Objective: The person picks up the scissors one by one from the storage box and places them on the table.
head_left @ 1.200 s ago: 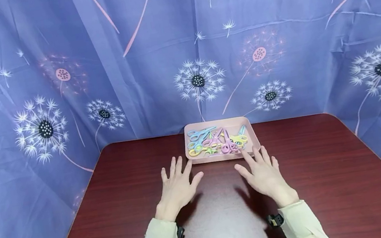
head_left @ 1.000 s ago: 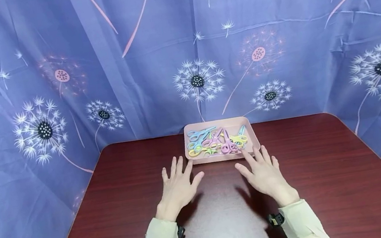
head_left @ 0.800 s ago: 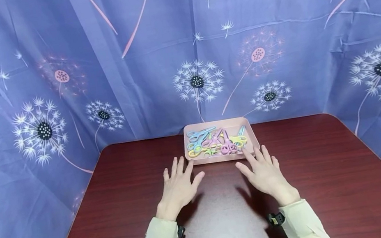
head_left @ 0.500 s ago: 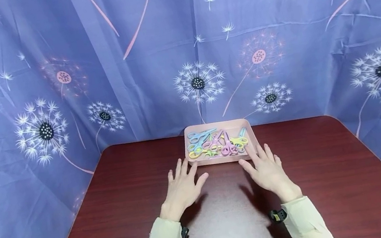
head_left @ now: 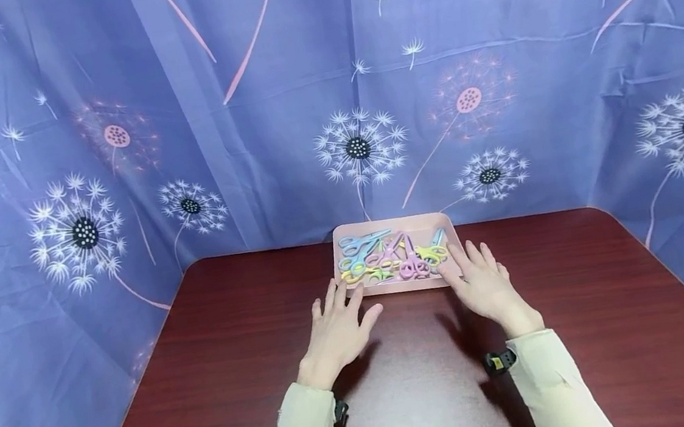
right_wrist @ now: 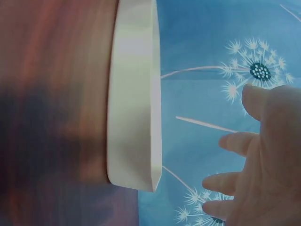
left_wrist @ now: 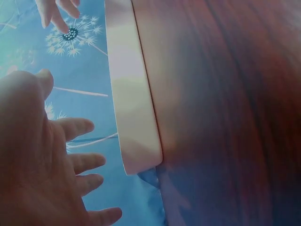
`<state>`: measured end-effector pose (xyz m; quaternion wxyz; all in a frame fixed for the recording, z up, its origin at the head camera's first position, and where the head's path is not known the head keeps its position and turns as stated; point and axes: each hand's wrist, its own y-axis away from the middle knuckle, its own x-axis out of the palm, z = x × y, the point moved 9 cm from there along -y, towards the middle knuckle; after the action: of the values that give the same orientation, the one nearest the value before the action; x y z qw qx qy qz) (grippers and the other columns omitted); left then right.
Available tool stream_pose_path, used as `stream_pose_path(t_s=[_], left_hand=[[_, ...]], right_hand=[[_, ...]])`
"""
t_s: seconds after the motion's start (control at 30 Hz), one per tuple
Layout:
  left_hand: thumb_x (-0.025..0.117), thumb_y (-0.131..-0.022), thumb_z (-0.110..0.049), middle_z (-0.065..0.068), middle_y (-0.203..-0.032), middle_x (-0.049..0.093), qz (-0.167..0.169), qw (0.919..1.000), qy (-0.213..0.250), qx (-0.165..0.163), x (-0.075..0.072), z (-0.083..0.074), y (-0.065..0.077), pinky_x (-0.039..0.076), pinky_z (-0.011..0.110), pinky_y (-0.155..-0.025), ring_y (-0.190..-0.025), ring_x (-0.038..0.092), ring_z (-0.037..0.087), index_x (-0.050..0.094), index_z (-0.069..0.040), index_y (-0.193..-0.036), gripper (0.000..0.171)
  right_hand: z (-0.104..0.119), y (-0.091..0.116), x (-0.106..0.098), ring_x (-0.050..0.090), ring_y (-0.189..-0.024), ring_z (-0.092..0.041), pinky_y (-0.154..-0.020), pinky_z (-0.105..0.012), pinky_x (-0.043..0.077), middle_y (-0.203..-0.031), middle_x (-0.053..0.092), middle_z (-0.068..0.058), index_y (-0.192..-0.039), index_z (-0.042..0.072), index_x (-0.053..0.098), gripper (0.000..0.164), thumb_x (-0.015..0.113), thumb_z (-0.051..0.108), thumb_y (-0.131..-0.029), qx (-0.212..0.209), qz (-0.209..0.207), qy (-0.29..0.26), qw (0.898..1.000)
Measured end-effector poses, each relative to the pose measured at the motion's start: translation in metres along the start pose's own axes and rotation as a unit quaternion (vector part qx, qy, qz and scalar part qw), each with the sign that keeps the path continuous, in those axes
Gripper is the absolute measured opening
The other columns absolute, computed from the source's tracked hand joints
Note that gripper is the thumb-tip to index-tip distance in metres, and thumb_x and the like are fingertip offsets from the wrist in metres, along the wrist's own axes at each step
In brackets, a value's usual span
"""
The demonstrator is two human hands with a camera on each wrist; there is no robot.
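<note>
A pale pink tray [head_left: 394, 287] sits at the far edge of the table, with several pairs of scissors in it: blue scissors [head_left: 357, 245], purple scissors [head_left: 413, 266] and yellow scissors [head_left: 432, 253] among them. My left hand [head_left: 337, 337] has its fingers spread, the fingertips at the tray's front left corner in the head view. My right hand [head_left: 484, 288] overlaps the tray's front right corner, fingers extended. In both wrist views the tray's side wall [left_wrist: 131, 89] stands beyond the spread fingers, and neither hand grips anything.
The dark red wooden table [head_left: 266, 412] has rounded far corners. A blue curtain [head_left: 277, 141] with a dandelion print hangs behind it and along both sides. A black wrist strap [head_left: 500, 362] shows below the right sleeve's cuff.
Both hands have shifted rightward and slightly up in the head view. The right hand has come over the tray's front right corner. The tray and scissors keep their place.
</note>
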<state>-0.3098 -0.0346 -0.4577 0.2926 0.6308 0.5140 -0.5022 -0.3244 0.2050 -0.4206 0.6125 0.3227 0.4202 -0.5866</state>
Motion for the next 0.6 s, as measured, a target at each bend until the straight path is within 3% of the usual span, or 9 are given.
stream_pose_path(t_s=[0.33,0.6], left_hand=[[0.021,-0.098,-0.066,0.017,-0.156,0.028,0.000,0.9997,-0.023,0.004,0.005,-0.005,-0.012,0.018,0.062,-0.109,-0.147,0.016,0.032,0.039,-0.018,-0.151,0.074],[0.019,-0.098,-0.066,0.014,-0.153,0.035,-0.004,0.9993,-0.027,0.025,0.008,-0.018,-0.024,0.021,0.062,-0.108,-0.146,0.018,0.033,0.044,-0.017,-0.147,0.073]], right_hand=[[-0.013,-0.021,-0.003,0.006,-0.142,-0.051,-0.100,-0.074,0.017,-0.154,0.017,-0.032,-0.155,0.007,0.023,0.072,0.026,0.056,-0.102,0.010,0.007,-0.028,1.000],[-0.031,-0.038,-0.002,0.005,-0.142,-0.052,-0.099,-0.077,0.016,-0.155,0.014,-0.033,-0.155,0.005,0.020,0.076,0.023,0.059,-0.101,0.011,0.006,-0.057,0.998]])
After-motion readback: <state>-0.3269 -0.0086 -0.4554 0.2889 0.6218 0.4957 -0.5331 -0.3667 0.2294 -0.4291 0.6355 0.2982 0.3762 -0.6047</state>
